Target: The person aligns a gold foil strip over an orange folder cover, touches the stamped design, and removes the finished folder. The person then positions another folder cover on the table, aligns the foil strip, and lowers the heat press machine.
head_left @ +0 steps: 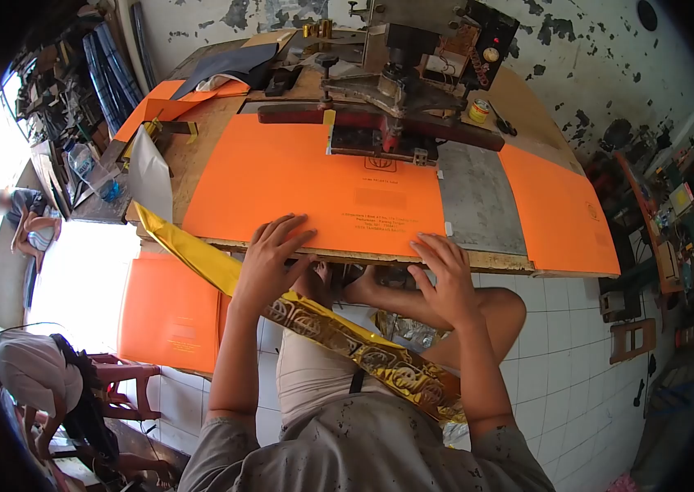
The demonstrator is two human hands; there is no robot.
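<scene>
A large orange sheet (pixel 281 180) with dark printed text lies on the worktable under a hot stamping press (pixel 392 102). My left hand (pixel 276 258) rests on its near edge, fingers spread. My right hand (pixel 445 275) lies at the sheet's near right corner, fingers extended, nothing gripped. A long gold foil strip (pixel 339 332) with dark cut-out logos slants across my lap, passing beneath my left forearm. The press's plate sits over a printed logo at the sheet's far edge; I cannot tell whether it touches.
Another printed orange sheet (pixel 556 213) lies right of the grey metal plate (pixel 482 205). More orange sheets (pixel 168 316) are stacked at lower left. Scissors (pixel 503 119) and a small yellow tin (pixel 479 111) stand behind. Two people are at the left, one (pixel 35 369) bending near a red stool (pixel 130 381).
</scene>
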